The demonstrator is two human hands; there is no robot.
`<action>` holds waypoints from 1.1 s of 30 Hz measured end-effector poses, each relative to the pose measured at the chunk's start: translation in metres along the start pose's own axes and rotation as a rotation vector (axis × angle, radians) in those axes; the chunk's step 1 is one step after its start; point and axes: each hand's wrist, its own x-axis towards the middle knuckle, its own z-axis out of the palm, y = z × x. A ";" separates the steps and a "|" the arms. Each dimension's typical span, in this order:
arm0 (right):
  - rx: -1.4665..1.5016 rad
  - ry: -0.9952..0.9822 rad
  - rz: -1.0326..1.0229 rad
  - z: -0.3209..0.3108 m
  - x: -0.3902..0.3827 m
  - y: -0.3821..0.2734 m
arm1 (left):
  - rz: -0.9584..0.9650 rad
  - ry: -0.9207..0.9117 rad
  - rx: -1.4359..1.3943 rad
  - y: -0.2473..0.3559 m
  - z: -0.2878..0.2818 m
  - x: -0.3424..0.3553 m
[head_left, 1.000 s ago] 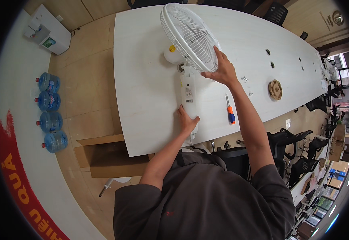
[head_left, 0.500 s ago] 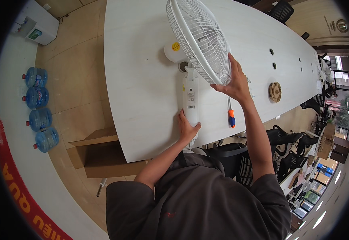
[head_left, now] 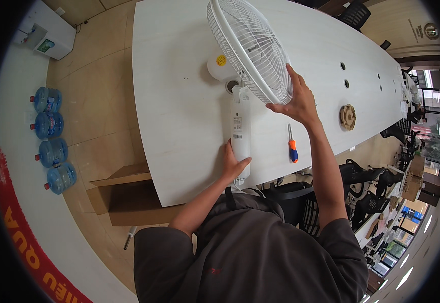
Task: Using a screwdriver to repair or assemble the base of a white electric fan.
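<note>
The left hand (head_left: 234,165) is wrapping around the near end of the white fan column (head_left: 241,136), fingers curling over its rounded tip and thumb lying along its side, the forearm rising to it from the lower edge at a slant. The right hand (head_left: 296,98) is reaching further out with the arm almost fully extended, its palm lying flat against the rim of the round wire fan guard (head_left: 249,48), fingers spread open over the mesh and thumb pointing back toward the column.

The fan is lying on the long white table (head_left: 179,101), near its closer edge. The column's long axis is running away from the person, almost straight across the tabletop, with the guard end farthest off. The guard itself is tilting up off the surface, its face turning toward the right and the person. A rounded white motor housing (head_left: 221,66) with a yellow sticker is showing just behind the guard, to its left.

A screwdriver (head_left: 291,144) with an orange and blue handle is lying on the table just right of the column, under the right forearm. A round tan disc (head_left: 347,116) is sitting further right. Four blue water jugs (head_left: 51,137) are standing on the floor, well to the left.
</note>
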 end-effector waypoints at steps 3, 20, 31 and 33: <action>-0.048 0.014 -0.025 0.001 0.008 0.004 | -0.020 -0.060 -0.068 -0.005 -0.008 0.007; -0.088 -0.009 0.004 -0.004 0.014 -0.002 | -0.312 -0.299 -0.514 -0.008 -0.028 0.011; -0.091 0.001 -0.016 -0.010 0.025 -0.009 | -0.385 -0.441 -0.877 -0.020 -0.028 0.018; -0.082 0.004 -0.022 -0.009 0.030 -0.012 | -0.369 -0.460 -0.885 -0.020 -0.027 0.018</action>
